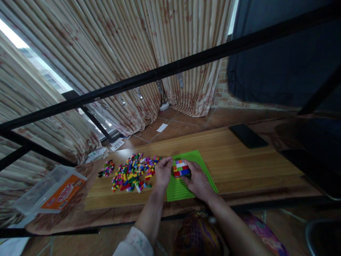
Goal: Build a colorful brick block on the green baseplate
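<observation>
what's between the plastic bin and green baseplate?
Head view: a small brick cluster, a larger brick pile, then the left hand by the baseplate.

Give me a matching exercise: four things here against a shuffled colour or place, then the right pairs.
Things
1. studded baseplate
2. smartphone
3. plastic storage box
4. loose toy bricks

Clues
A. spread left of the left hand
B. clear, with an orange label
C. green, beneath the right hand
D. black, right of the baseplate

Pairs: 1-C; 2-D; 3-B; 4-A
</observation>
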Action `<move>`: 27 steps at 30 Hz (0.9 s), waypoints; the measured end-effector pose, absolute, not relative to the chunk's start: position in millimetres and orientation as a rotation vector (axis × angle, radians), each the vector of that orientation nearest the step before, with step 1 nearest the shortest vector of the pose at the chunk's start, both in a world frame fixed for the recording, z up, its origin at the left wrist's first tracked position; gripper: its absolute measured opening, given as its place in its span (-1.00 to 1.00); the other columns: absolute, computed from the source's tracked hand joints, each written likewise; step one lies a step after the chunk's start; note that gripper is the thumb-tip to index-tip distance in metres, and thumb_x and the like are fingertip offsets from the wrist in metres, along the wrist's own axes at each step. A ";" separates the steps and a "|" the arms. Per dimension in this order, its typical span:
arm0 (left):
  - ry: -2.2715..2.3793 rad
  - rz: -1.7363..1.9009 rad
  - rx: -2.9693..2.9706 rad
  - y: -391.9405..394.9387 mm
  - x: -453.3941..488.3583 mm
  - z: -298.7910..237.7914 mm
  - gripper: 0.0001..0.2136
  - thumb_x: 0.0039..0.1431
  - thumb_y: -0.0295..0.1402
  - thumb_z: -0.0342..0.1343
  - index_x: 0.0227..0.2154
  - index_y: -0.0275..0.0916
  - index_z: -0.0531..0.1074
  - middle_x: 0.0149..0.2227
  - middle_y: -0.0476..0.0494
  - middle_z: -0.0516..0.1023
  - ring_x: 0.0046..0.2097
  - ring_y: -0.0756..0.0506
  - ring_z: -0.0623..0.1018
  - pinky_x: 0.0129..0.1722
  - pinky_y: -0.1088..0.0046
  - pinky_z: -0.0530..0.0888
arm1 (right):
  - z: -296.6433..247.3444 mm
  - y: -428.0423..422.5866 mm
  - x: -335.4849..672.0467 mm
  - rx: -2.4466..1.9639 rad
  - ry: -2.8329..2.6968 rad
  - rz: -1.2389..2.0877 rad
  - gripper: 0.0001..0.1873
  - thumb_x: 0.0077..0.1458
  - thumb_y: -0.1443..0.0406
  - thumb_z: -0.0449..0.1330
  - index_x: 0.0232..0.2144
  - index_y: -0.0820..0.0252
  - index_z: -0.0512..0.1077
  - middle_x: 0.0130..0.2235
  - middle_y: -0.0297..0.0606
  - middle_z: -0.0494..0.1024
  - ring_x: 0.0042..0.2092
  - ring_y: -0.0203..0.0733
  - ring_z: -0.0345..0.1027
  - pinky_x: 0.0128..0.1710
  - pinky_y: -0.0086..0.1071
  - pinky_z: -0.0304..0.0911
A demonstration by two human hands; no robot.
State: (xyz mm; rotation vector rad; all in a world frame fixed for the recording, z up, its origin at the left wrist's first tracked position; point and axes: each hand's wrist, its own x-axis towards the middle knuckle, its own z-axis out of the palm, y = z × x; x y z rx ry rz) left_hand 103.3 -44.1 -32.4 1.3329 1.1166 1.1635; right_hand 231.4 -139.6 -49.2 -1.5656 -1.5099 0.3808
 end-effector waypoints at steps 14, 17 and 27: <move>1.154 1.197 1.429 -46.1 104.0 -39.7 -0.84 0.00 -0.34 0.18 -0.38 -0.27 0.59 -0.34 -0.10 0.63 -0.28 -0.06 0.56 -0.18 0.40 0.47 | -50.4 -140.3 231.1 -1.576 -1.505 0.377 -0.33 -0.01 0.36 0.18 0.18 0.10 0.17 0.03 -0.15 0.41 0.09 -0.04 0.24 0.11 -0.12 0.16; 1.162 1.189 1.435 -47.1 103.6 -39.4 -0.84 0.01 -0.34 0.17 -0.38 -0.27 0.59 -0.34 -0.11 0.64 -0.27 -0.07 0.57 -0.16 0.39 0.47 | -51.4 -140.2 231.6 -1.580 -1.493 0.378 -0.33 -0.01 0.36 0.19 0.17 0.07 0.18 0.03 -0.16 0.41 0.10 -0.04 0.24 0.11 -0.11 0.16; 1.136 1.143 1.444 -42.7 103.3 -31.2 -0.87 -0.05 -0.34 0.20 -0.46 -0.27 0.59 -0.38 -0.10 0.64 -0.30 -0.07 0.56 -0.19 0.40 0.47 | -47.4 -141.1 230.8 -1.596 -1.488 0.375 -0.32 -0.03 0.38 0.20 0.17 0.05 0.19 0.02 -0.18 0.42 0.08 -0.04 0.25 0.11 -0.12 0.16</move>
